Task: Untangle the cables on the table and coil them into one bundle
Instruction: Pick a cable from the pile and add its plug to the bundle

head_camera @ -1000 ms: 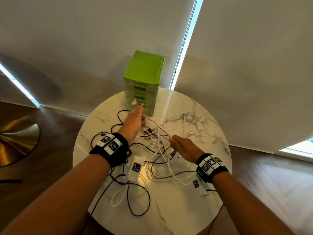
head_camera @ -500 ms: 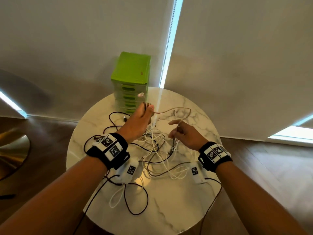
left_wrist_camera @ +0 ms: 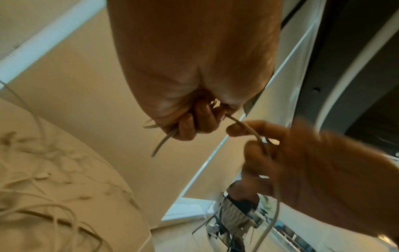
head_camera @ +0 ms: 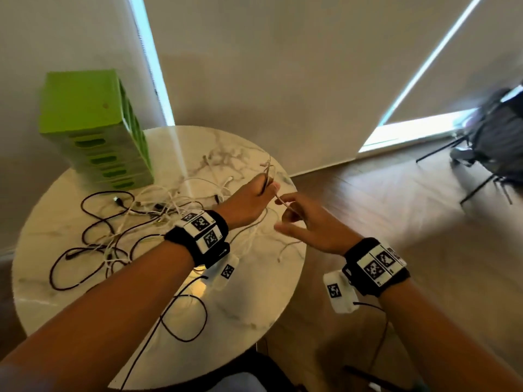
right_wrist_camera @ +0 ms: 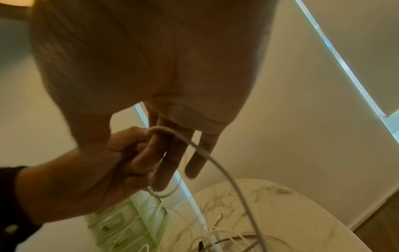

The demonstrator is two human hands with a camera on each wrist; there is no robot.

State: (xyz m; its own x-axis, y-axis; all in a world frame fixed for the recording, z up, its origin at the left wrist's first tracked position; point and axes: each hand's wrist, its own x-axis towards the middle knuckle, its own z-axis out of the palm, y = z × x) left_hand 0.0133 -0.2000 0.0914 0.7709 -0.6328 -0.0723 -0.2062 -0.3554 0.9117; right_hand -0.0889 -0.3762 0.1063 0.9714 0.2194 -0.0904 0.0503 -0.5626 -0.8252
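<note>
The left hand (head_camera: 249,202) was raised above the far right edge of the bench (head_camera: 249,312), its fingers curled tight round a few short loops of a pale cable (left_wrist_camera: 248,127), one free end poking out below the fist; the right hand (head_camera: 314,224) sat just beside it, thumb and forefinger pinching the same cable a little way along while the other fingers stayed straight and spread; from that pinch the cable dropped in a slack curve toward the bench; the rest of the cables (head_camera: 158,210), white and black, lay in a loose tangle across the middle and left of the bench, in front of a green drawer unit (head_camera: 93,131); by my judgement the step in hand was winding the first freed cable into a coil, with most of the task not yet done; to do it well, the right hand would need to feed the cable in even loops of one size, letting it slide through the pinch rather than dragging; the left would need a firm enough hold that the loops did not spring open; a steady, gentle pull seemed wise, since the trailing length ran back toward the tangle and could snag or tighten a knot there.
</note>
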